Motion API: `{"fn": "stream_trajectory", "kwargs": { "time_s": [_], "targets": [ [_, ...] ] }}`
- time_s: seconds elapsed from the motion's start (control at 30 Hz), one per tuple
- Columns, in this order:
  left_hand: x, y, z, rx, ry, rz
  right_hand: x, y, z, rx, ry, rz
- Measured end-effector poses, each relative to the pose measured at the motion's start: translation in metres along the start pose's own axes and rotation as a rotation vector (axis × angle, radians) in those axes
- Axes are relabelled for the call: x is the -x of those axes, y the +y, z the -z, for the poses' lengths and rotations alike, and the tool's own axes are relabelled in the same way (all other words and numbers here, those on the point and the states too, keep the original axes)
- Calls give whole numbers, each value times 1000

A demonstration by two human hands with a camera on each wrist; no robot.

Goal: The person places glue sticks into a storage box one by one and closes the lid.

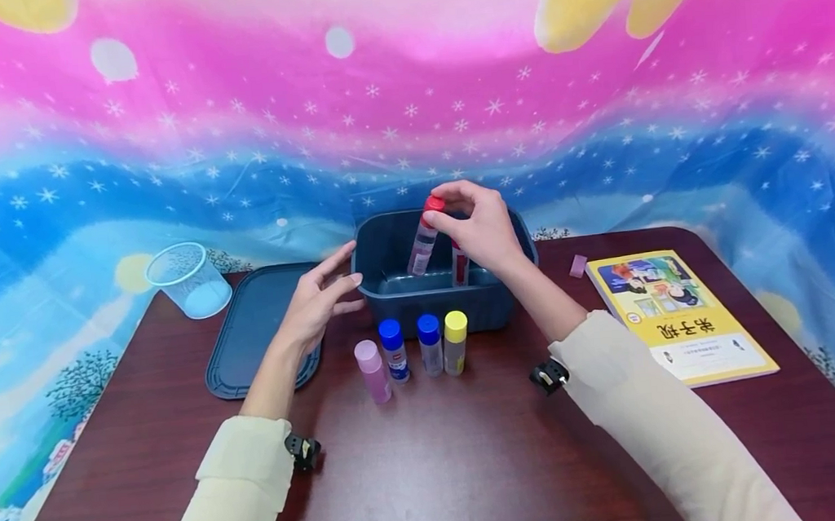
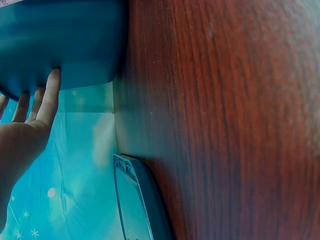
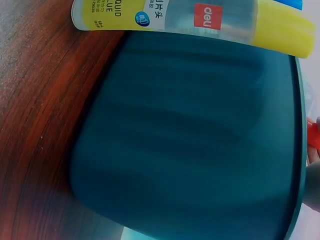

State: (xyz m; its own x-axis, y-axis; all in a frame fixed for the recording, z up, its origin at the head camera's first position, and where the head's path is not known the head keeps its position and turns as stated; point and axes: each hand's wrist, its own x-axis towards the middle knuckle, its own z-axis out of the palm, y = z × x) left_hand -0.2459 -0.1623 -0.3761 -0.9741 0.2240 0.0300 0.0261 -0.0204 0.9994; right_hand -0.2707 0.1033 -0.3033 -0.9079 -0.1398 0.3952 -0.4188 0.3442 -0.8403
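A dark blue plastic bin (image 1: 435,300) stands on the brown table. My right hand (image 1: 475,225) pinches the red cap of a glue bottle (image 1: 423,244) that leans inside the bin, beside another red-capped bottle (image 1: 460,267). My left hand (image 1: 317,297) rests with straight fingers against the bin's left wall (image 2: 60,45). In front of the bin stand a pink-capped bottle (image 1: 372,370), two blue-capped bottles (image 1: 393,350) (image 1: 430,344) and a yellow-capped bottle (image 1: 456,342). The right wrist view shows the bin's wall (image 3: 190,150) and the yellow-capped bottle (image 3: 200,20) close up.
The bin's dark lid (image 1: 250,331) lies flat left of the bin, also seen as the lid (image 2: 135,200) at the table edge. A clear measuring cup (image 1: 188,280) stands at the far left. A yellow book (image 1: 675,314) and a small pink eraser (image 1: 578,266) lie right.
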Motion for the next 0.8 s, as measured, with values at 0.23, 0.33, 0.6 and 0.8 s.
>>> {"fn": "stream_trajectory", "kwargs": {
  "time_s": [0.23,0.33,0.6,0.8],
  "targets": [
    [1,0,1,-1,-3,-5,-5,0,-9,28,-30,-25],
    [2,1,1,-3,-8,-10,-9,1,-13,57,-51,-41],
    [1,0,0,0,-9,1,-16,5,-21,118,-125,-80],
    [0,0,-1,8,-7,5,-19,6,-26,136,-188,-111]
  ]
}}
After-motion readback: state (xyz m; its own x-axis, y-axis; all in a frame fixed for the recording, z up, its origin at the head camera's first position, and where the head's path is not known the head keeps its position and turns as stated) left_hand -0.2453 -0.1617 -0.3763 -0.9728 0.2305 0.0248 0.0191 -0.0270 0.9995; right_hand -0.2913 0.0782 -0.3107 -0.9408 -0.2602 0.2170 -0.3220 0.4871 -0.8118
